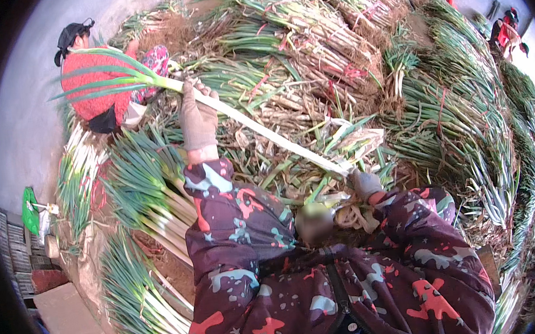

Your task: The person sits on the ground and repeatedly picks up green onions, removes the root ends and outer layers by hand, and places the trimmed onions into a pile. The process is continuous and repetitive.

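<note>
Between the two gloved hands stretches a single long leek [258, 129], its pale stalk running slantwise across the heap. The left hand [197, 117] is closed round the stalk just below where the green leaves fan out, fingers wrapped fully about it; the right hand [364, 183] is curled at the root end, pinching what looks like the base or a strip of loose outer skin, though I cannot tell which from here. Under and beyond both hands lies a litter of stripped husks and dry leaves [279, 160], which suggests cleaning is well under way. Out past the left hand, neat rows of cleaned leeks [151, 207] lie side by side with white stalks showing, so a good share seems done. Beyond the right hand, and all across the far side, tied bundles of uncleaned leeks [333, 42] rise in a big mound, roots still earthy, so I judge far more remains than is finished. Farther off, past the left hand's leaf tips, another person in a red top [94, 86] crouches at the pile's edge.
</note>
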The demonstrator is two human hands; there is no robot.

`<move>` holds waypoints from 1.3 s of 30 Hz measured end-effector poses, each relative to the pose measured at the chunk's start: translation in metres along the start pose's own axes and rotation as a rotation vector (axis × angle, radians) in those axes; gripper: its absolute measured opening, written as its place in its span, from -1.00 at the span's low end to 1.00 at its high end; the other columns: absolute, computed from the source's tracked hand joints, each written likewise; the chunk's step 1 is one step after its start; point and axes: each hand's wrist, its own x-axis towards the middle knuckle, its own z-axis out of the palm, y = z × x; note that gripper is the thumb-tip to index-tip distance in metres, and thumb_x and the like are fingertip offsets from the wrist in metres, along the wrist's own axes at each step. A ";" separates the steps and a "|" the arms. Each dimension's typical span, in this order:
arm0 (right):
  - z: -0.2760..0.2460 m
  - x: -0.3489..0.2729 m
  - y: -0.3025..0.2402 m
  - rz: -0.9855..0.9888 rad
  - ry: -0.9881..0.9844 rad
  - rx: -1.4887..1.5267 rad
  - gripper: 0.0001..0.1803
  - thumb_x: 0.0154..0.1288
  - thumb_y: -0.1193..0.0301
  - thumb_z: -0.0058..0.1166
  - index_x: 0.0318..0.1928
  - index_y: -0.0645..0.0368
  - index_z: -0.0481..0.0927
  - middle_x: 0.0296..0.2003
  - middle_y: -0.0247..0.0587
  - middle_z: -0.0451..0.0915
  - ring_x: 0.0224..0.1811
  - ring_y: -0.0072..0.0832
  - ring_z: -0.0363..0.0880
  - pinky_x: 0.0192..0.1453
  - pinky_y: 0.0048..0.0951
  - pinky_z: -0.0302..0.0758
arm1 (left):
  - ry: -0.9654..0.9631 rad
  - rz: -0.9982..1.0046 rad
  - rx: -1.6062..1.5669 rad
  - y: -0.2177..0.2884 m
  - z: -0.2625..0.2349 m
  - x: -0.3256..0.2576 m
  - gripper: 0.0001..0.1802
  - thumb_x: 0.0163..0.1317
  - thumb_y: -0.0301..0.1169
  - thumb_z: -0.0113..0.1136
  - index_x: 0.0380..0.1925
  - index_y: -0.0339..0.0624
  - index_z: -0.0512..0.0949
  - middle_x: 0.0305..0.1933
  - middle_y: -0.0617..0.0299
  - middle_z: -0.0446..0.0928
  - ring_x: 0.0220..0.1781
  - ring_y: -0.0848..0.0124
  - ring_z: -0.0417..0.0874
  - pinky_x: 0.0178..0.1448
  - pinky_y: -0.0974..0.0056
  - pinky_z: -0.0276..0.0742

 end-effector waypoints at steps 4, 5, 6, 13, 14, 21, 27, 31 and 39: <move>0.035 -0.014 0.046 0.076 -0.385 -0.130 -0.65 0.33 0.13 -0.03 -0.09 0.07 0.62 -0.31 -0.09 0.67 -0.22 -0.09 0.66 -0.19 -0.05 0.55 | -0.091 0.113 -0.028 0.083 -0.001 0.009 -0.80 0.33 -0.24 0.16 -0.19 -0.10 0.50 -0.40 0.36 0.40 -0.37 0.50 0.42 -0.22 0.33 0.42; 0.058 -0.022 0.079 0.014 -0.486 -0.200 -0.64 0.33 0.13 -0.04 -0.05 0.04 0.64 -0.26 -0.13 0.68 -0.15 -0.13 0.67 -0.13 -0.08 0.56 | -0.331 0.011 -0.121 0.127 -0.015 0.035 -0.78 0.32 -0.23 0.17 -0.20 -0.12 0.50 -0.39 0.35 0.41 -0.35 0.48 0.45 -0.19 0.31 0.45; 0.080 -0.029 0.100 -0.054 -0.567 -0.242 -0.63 0.33 0.12 -0.04 -0.01 0.00 0.65 -0.20 -0.17 0.69 -0.08 -0.16 0.67 -0.07 -0.10 0.58 | -0.549 -0.090 -0.199 0.161 -0.022 0.043 -0.77 0.31 -0.23 0.17 -0.21 -0.14 0.50 -0.39 0.33 0.43 -0.33 0.46 0.47 -0.17 0.29 0.47; -0.039 0.014 0.004 -0.030 -0.016 -0.276 -0.76 0.24 0.28 -0.01 -0.27 0.08 0.68 -0.30 -0.10 0.66 -0.26 -0.09 0.66 -0.19 -0.07 0.55 | -0.142 0.059 -0.016 0.057 0.020 -0.009 -0.89 0.38 -0.39 0.06 -0.14 -0.06 0.47 -0.29 0.26 0.48 -0.21 0.33 0.53 0.09 -0.03 0.55; -0.059 0.025 -0.009 -0.117 0.147 -0.272 -0.77 0.26 0.29 -0.03 -0.27 0.09 0.66 -0.28 -0.08 0.64 -0.26 -0.06 0.65 -0.18 -0.08 0.54 | -0.236 0.044 -0.034 0.047 0.019 -0.015 -0.88 0.38 -0.40 0.05 -0.12 -0.07 0.47 -0.28 0.27 0.49 -0.16 0.32 0.55 0.15 -0.07 0.53; -0.203 0.070 -0.149 -0.310 0.841 0.511 -0.85 0.27 0.49 0.03 -0.15 0.16 0.56 -0.30 -0.08 0.61 -0.24 -0.11 0.60 -0.15 -0.20 0.52 | -0.167 -0.150 -0.112 -0.010 0.007 -0.025 -0.88 0.36 -0.37 0.10 -0.17 -0.12 0.46 -0.26 0.26 0.50 -0.03 0.25 0.59 0.26 -0.08 0.49; -0.194 0.097 -0.229 -0.400 0.478 1.020 -0.64 0.31 0.21 0.18 -0.04 0.20 0.55 -0.34 -0.10 0.63 -0.29 -0.28 0.63 -0.19 -0.30 0.53 | -0.189 -0.259 0.033 -0.044 0.008 -0.028 -0.76 0.39 -0.33 0.08 -0.01 -0.17 0.46 -0.13 0.18 0.54 0.12 0.18 0.55 0.30 0.04 0.43; -0.169 0.108 -0.223 -0.358 0.261 1.467 -0.74 0.34 0.28 0.17 -0.17 0.26 0.61 -0.47 -0.36 0.57 -0.44 -0.64 0.48 -0.33 -0.54 0.45 | -0.227 -0.300 0.124 -0.052 0.016 -0.034 -0.66 0.41 -0.26 0.06 0.09 -0.17 0.42 0.03 0.11 0.53 0.17 0.19 0.53 0.29 0.13 0.43; -0.151 0.120 -0.210 -0.310 0.173 1.435 -0.80 0.40 0.36 0.03 -0.23 0.24 0.62 -0.42 -0.41 0.52 -0.46 -0.67 0.46 -0.41 -0.54 0.44 | -0.277 -0.345 0.166 -0.054 0.019 -0.036 -0.61 0.40 -0.25 0.07 0.13 -0.20 0.38 0.04 0.12 0.54 0.14 0.25 0.55 0.19 0.14 0.52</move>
